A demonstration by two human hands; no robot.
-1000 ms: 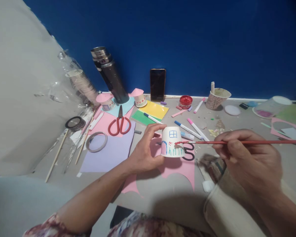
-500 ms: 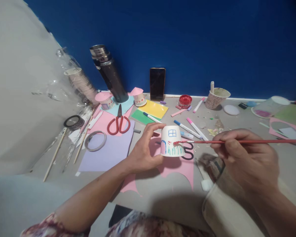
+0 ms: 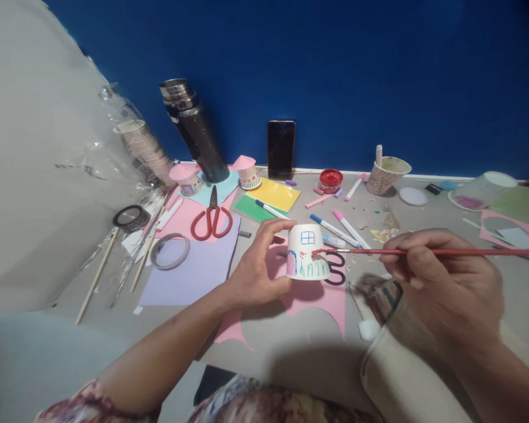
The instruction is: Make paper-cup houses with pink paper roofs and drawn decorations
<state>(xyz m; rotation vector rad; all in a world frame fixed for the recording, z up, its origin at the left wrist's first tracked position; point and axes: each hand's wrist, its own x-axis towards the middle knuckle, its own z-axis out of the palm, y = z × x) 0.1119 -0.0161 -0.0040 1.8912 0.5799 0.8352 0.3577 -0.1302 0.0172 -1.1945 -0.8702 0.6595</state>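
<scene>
My left hand [image 3: 264, 264] grips an upside-down white paper cup [image 3: 309, 239] between thumb and fingers. Drawn on the cup are a blue window, a purple door with a blue outline, green grass strokes and small red dots. In my right hand [image 3: 441, 282] is a thin red paintbrush [image 3: 361, 252], held level like a pen. Its red-painted tip is at the cup's side, near the dots above the grass. Behind the cup, black scissor handles [image 3: 336, 269] lie on pink paper [image 3: 311, 302].
An open red paint jar [image 3: 330, 180], several markers [image 3: 335, 230] and a phone [image 3: 281, 150] stand or lie toward the blue wall. At left are red-handled scissors [image 3: 211, 223], tape [image 3: 170, 251], a flask [image 3: 198, 135] and two pink-roofed cups [image 3: 248, 175]. A cloth [image 3: 392, 358] lies at right.
The brush tip has shifted slightly right along the cup's side, and my right hand moved a little to the right with it. My left hand and the cup stay nearly still.
</scene>
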